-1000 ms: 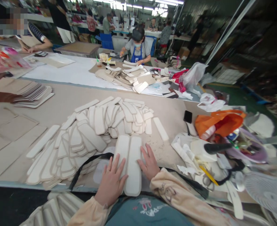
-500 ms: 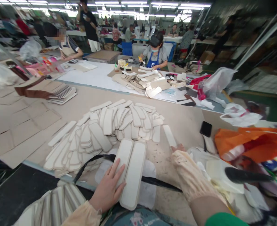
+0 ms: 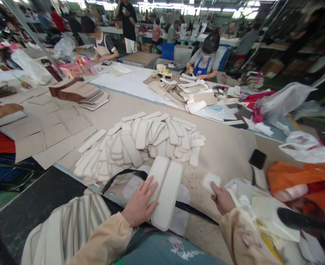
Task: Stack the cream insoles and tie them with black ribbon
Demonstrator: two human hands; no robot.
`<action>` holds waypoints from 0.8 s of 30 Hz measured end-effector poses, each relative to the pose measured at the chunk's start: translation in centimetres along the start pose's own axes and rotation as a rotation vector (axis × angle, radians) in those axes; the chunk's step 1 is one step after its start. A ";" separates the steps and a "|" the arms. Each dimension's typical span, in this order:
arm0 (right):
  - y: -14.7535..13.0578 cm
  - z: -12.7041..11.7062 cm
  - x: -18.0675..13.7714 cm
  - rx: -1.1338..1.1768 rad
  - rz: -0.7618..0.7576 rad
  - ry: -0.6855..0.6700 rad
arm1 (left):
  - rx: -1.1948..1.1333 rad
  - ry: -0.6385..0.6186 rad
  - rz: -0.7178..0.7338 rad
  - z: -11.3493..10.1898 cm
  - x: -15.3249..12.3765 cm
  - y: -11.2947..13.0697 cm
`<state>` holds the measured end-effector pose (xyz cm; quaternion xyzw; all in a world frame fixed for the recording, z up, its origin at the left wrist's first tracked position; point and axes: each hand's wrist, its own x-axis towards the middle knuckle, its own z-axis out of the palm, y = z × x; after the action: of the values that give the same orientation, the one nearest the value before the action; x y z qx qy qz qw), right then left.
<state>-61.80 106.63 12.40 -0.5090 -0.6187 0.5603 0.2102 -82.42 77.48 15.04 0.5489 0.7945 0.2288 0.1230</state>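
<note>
Padded cream strips (image 3: 165, 187), two side by side, lie lengthwise on the table (image 3: 228, 147) just in front of the heap of similar strips (image 3: 142, 143). Left hand (image 3: 140, 204) rests flat on the nearer end of the left strip, fingers (image 3: 149, 187) spread and extended along it. Right of the pair, the right hand (image 3: 223, 198) pinches a small white piece (image 3: 210, 181) at its fingertips.

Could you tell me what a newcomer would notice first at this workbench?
Probably the big fanned heap of cream padded strips mid-table. In front, the left hand presses flat on a joined pair of long pads, while the right hand holds a small white piece beside them.
</note>
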 end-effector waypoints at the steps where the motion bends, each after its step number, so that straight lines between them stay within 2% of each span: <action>1: -0.8 0.7 -2.4 0.097 0.046 -0.099 | -0.007 0.008 0.010 0.0 0.0 -0.1; 4: -2.7 3.4 -8.5 0.187 0.102 -0.296 | -0.010 0.000 0.027 -0.1 0.0 -0.4; 7: -3.1 6.3 -12.0 0.103 0.102 -0.440 | 0.023 -0.032 0.027 -0.1 0.1 -0.6; 11: -2.3 9.1 -13.6 -0.035 0.154 -0.637 | 0.057 -0.045 0.025 0.0 0.3 -0.9; 16: -2.2 9.4 -14.1 -0.195 0.210 -0.665 | 0.051 -0.041 0.045 -0.2 0.3 -1.1; 18: -2.6 9.1 -13.9 -0.364 0.103 -0.644 | 0.036 -0.041 0.050 -0.2 0.2 -1.2; 22: -3.4 9.0 -13.4 -0.706 -0.242 -0.609 | 0.003 -0.037 0.046 -0.2 0.1 -1.4; 24: -3.6 9.0 -13.4 -0.819 -0.310 -0.630 | -0.011 -0.037 0.046 -0.2 0.0 -1.4</action>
<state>-65.48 91.25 17.26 -0.2592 -0.8875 0.3613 -0.1210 -83.67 76.98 14.50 0.5703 0.7781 0.2259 0.1353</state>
